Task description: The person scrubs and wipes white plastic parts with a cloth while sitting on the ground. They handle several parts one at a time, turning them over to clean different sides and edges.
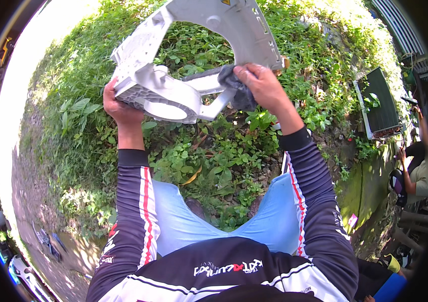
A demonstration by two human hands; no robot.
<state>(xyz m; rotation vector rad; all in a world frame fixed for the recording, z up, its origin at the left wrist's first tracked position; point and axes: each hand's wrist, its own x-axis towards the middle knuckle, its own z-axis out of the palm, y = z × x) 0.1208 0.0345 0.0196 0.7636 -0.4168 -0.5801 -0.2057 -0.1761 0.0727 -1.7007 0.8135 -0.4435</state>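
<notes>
Up in front of me, above the plants, is a large white plastic housing [174, 98] with a big round cut-out, a smaller ring and ribbed edges. My left hand [122, 106] grips its lower left corner, the fingers partly hidden behind the plastic. A dark grey cloth [243, 93] is bunched in my right hand [263, 86], pressed against a thin strut on the housing's right side. The fingers of that hand are closed over the cloth. The top of the housing runs out of the picture.
Low green plants [189, 151] cover the ground around my legs [184, 206]. A finned radiator-like panel [379, 103] leans at the right, near a concrete ledge [360, 186]. Another person [420, 178] is at the right edge. Dark tools [48, 241] lie on the ground at lower left.
</notes>
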